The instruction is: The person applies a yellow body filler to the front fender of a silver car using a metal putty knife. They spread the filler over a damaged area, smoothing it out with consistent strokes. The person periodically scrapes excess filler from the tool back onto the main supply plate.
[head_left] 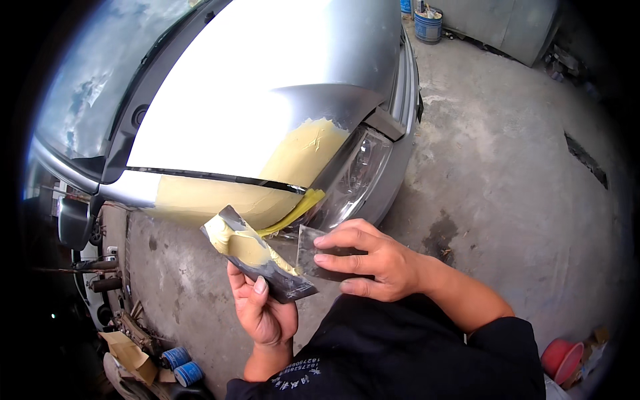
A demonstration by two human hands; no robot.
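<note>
Below centre, slightly left: board [289, 283], putty [248, 249] on top, held by left hand [265, 315]. Scraper [307, 255] in right hand [383, 267] at board's right side, contact unclear. Upper centre: car [320, 73], 2 cream patches [303, 152]. Lower left: 2 cans [189, 374].

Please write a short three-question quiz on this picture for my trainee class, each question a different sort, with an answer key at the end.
1. Multiple choice: What colour is the paste on the dark plate in the person's left hand?
A) red
B) pale yellow
C) blue

2. True or false: Pale yellow patches show both on the car's hood and on the side panel below it.

3. Short answer: Which of the person's hands holds the flat scraper?

Key
1. B, pale yellow.
2. True; there is one on each side of the dark gap.
3. The right hand.
</note>
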